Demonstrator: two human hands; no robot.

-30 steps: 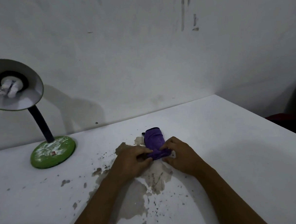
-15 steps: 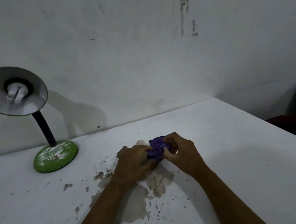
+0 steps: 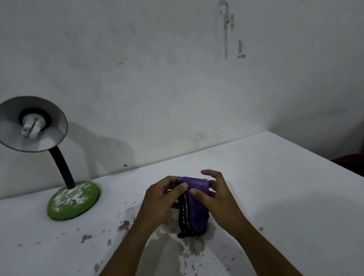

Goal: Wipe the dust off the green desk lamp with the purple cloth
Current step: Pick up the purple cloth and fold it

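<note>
Left hand point(image 3: 159, 198) pinches folded, black-edged purple cloth point(image 3: 197, 208)

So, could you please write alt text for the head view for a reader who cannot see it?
Two hands hold a folded purple cloth above a worn white table: the left hand pinches its top edge, the right hand rests on its side. At the left stands the green lamp, its base speckled with white dust.
</note>
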